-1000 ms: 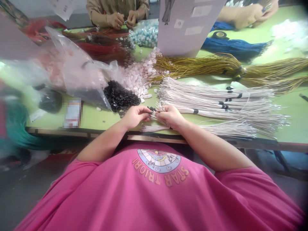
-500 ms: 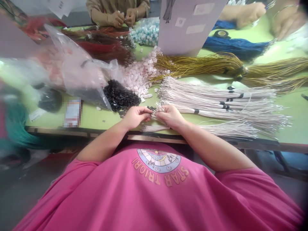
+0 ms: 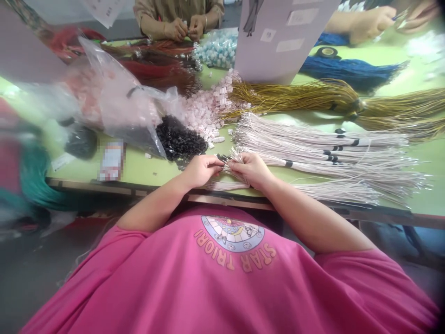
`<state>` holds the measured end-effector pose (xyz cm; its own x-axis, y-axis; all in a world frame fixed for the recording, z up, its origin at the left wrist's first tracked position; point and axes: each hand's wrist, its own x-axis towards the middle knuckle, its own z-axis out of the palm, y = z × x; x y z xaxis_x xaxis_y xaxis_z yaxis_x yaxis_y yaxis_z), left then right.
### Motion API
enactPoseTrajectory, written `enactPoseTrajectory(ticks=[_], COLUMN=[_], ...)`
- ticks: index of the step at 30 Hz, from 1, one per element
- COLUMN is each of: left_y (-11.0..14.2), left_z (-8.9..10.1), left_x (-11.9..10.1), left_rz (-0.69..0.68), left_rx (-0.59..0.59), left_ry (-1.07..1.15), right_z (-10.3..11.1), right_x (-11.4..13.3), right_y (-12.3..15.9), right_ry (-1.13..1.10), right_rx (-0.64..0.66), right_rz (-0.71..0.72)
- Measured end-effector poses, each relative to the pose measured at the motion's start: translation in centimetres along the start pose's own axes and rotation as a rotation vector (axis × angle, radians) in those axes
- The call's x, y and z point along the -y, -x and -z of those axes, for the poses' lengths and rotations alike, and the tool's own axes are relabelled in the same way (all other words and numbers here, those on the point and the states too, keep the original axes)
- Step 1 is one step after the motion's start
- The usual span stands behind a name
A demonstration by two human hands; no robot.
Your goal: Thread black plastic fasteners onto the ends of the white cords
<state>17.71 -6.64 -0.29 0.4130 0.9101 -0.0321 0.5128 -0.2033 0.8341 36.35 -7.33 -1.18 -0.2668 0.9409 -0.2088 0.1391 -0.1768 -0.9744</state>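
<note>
Right hand: fingers clamped on white wires; thin, metal-tipped, fanned beyond the fingertips
Left hand: fingertips curled beside those wires' tips; cannot tell if they clamp anything
Black pieces: small, glossy; heaped just beyond the left fingers
White bundles: straight, slender strands, black-taped; right of the right fingers

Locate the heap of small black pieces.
In the head view, the black heap lies left of centre, beyond the left hand, between the clear plastic bag and the small pale pink pieces.
</note>
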Motion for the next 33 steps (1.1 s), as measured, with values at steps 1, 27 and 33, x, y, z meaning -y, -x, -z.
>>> enactPoseTrajectory(ticks=[1, 27, 33], left_y=[0.2, 0.5, 0.5], left_z=[0.5, 6.9, 6.9], left_x=[-0.1, 2.5, 2.3], left_rz=[-0.008, 0.172, 0.122], left_rx=[-0.004, -0.035, -0.083], left_ry=[-0.059, -0.778, -0.657], right_z=[0.1, 0.1, 0.0], right_x=[-0.1, -0.2, 0.1], right_y=[0.0, -0.2, -0.1], right_ry=[-0.037, -0.104, -0.073], right_rx=[-0.017, 0.068, 0.053], right_rz=[-0.013, -0.013, -0.015])
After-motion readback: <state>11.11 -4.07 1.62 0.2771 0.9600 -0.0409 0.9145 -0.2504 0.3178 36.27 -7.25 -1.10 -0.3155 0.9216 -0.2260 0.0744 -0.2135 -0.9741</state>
